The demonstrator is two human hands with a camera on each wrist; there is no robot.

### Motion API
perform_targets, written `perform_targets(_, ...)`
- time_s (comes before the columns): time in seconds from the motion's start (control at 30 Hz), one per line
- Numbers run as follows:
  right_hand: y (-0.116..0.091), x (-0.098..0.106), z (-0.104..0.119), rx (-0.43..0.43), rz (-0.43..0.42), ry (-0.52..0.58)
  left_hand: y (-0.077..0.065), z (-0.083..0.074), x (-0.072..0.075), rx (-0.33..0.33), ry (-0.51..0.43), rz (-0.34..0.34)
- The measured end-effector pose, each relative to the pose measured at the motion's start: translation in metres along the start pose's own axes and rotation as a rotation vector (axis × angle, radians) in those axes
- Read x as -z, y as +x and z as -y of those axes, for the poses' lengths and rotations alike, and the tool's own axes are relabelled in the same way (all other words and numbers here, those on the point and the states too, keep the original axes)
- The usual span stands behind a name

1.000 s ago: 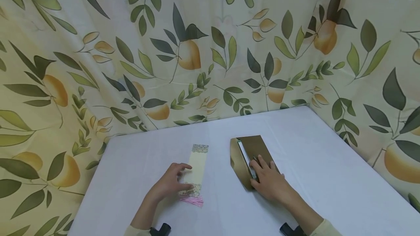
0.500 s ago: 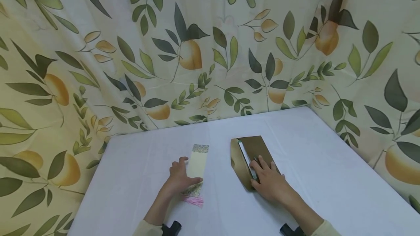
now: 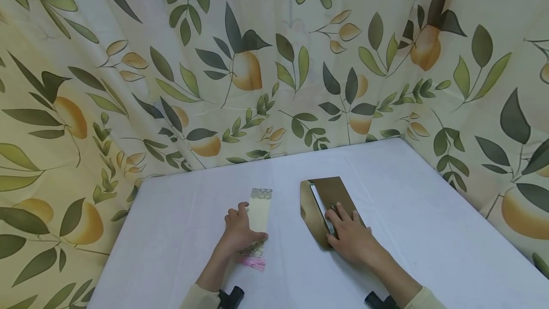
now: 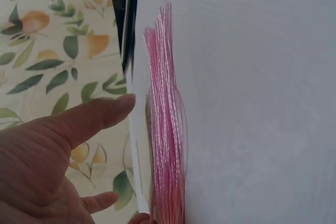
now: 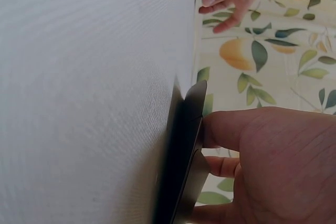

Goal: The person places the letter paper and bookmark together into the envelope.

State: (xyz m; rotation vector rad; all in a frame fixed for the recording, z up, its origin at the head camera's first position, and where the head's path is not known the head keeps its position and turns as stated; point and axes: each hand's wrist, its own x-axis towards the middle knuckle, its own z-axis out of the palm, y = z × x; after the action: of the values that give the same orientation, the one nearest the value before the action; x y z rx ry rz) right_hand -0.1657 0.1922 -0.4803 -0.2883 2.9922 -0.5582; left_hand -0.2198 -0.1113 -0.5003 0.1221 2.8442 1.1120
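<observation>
The person's left hand (image 3: 240, 232) was at the left side of a long, cream, rectangular strip (image 3: 259, 216) with grey, finely patterned bands (image 3: 261, 193) across its ends. Its fingers were apart and loosely bent, grasping nothing that could be seen, while the thumb (image 3: 259, 236) reached across the lower part of the strip; whether it touched there could not be told. The strip lay lengthwise on a smooth, white cloth-covered table (image 3: 180, 218), with a pink tassel of fine threads (image 3: 253, 264) at its near end. In the left wrist view, the thumb was apart from the tassel, and a fingertip showed just beside the tassel's base. The right hand (image 3: 353, 238) rested on a flat, shiny, bronze-brown, angular object (image 3: 336, 187), well to the right of the cream strip. Its fingers were spread and slightly bent over the upper surface, pressing on it. A narrow white bar (image 3: 319, 201) ran lengthwise along that object, partly beneath the fingers. Pale cream sleeves (image 3: 424, 298) covered the forearms, and a black, rounded device (image 3: 231, 297) sat by each wrist. Behind the table hung a cream fabric curtain (image 3: 296, 89) printed with green leaves and orange fruit.
</observation>
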Motion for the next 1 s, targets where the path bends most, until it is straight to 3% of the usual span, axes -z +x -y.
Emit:
perform_targets(0.23,0.001,-0.002,-0.002,0.004,0.0,-0.003,-0.001,-0.004,-0.005,0.001,0.038,-0.017)
perform_targets(0.53,0.0,-0.002,-0.001,0.001,0.009,-0.007,-0.004,-0.014,-0.004,0.032,0.01,-0.004)
perform_targets(0.83,0.0,-0.003,-0.002,0.005,0.008,-0.012,0.001,-0.005,0.0,-0.037,-0.037,0.079)
perform_targets(1.0,0.0,-0.003,-0.003,0.006,0.008,-0.01,0.003,-0.003,0.008,-0.049,-0.071,0.067)
